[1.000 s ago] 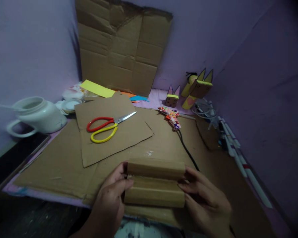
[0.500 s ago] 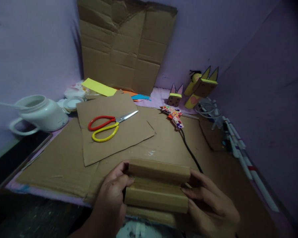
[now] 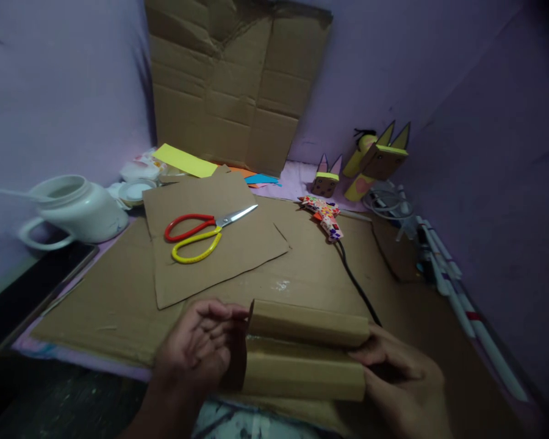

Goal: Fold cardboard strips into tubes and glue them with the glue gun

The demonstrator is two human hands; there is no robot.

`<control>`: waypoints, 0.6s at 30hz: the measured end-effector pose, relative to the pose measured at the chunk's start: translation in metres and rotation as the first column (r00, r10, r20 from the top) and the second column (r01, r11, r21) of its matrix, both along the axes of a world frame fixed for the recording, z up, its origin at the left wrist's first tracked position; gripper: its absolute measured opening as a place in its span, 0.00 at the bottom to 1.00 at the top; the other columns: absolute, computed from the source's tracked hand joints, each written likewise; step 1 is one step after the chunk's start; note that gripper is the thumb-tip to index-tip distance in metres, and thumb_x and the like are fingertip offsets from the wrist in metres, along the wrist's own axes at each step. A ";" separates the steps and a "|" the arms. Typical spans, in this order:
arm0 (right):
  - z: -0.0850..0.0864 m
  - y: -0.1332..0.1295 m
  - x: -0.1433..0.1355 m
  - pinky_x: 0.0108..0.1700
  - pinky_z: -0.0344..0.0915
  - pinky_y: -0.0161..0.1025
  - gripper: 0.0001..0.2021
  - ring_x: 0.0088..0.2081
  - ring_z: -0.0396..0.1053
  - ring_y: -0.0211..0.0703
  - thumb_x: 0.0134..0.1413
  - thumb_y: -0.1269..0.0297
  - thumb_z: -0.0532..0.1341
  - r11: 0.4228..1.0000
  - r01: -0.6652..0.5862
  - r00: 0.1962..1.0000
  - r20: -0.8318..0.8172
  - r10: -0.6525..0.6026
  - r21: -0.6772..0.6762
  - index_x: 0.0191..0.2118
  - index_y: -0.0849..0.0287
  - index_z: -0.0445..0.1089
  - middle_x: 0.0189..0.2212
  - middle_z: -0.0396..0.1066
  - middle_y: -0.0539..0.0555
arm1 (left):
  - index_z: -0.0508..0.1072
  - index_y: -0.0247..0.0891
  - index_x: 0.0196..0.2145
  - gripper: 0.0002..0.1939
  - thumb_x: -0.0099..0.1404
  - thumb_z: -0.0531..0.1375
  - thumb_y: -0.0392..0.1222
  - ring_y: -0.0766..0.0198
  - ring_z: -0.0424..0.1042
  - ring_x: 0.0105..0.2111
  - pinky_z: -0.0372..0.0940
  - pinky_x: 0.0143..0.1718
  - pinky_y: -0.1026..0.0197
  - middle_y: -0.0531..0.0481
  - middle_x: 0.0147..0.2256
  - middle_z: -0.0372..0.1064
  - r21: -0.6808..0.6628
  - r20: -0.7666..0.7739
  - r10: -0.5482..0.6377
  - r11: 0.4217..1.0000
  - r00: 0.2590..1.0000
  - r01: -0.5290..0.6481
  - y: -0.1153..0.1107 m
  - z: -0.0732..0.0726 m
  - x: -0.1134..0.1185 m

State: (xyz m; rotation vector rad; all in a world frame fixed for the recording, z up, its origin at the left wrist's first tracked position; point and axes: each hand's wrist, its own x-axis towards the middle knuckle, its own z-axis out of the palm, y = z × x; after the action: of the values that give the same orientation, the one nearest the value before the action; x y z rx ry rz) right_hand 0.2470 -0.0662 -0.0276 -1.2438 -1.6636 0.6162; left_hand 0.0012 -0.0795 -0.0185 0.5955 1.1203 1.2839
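A folded piece of cardboard with raised long sides and a channel between them is held low over the work surface. My right hand grips its right end, fingers at the channel and thumb along the near side. Beside the left end, my left hand is turned palm up with its fingers loosely curled and apart; a fingertip is at or close to the cardboard's upper left corner. Farther off lie scissors with red and yellow handles, on a flat cardboard sheet.
A patterned glue gun lies right of centre, its black cord running toward my right hand. At left stands a white pot by a dark flat device. Cardboard animal figures stand at the back; white tubes line the right edge.
My left hand has loosened from the cardboard's left end and turned palm up beside it. The folded cardboard has shifted slightly right in my right hand.
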 end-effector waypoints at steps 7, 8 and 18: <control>0.001 0.003 0.000 0.20 0.70 0.30 0.07 0.22 0.74 0.42 0.38 0.72 0.64 0.998 -0.059 0.998 0.009 0.059 -0.019 0.16 0.54 0.71 0.22 0.76 0.49 | 0.77 0.43 0.22 0.06 0.46 0.63 0.33 0.56 0.72 0.38 0.67 0.38 0.61 0.49 0.36 0.73 0.121 -0.398 0.028 0.992 0.917 0.022 -0.009 0.007 0.004; 0.001 0.004 0.000 0.21 0.70 0.30 0.08 0.22 0.74 0.42 0.38 0.72 0.64 0.998 -0.066 0.998 0.012 0.066 -0.009 0.16 0.54 0.71 0.22 0.76 0.49 | 0.77 0.45 0.22 0.07 0.46 0.63 0.33 0.57 0.72 0.38 0.67 0.38 0.61 0.49 0.36 0.74 0.141 -0.446 0.028 0.989 0.895 0.039 -0.008 0.008 0.004; -0.002 0.000 0.002 0.20 0.70 0.31 0.08 0.22 0.74 0.44 0.38 0.71 0.64 0.999 -0.035 0.999 0.031 0.035 -0.003 0.15 0.54 0.70 0.22 0.76 0.50 | 0.78 0.52 0.23 0.14 0.50 0.60 0.31 0.59 0.73 0.28 0.65 0.29 0.63 0.54 0.28 0.75 0.335 -0.653 0.088 0.924 0.752 0.182 -0.006 0.004 -0.001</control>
State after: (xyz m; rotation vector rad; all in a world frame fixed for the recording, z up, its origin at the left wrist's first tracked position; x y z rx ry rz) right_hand 0.2485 -0.0658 -0.0294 -1.2340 -1.7135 0.6238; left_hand 0.0003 -0.0856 -0.0147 1.4556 1.4157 1.2847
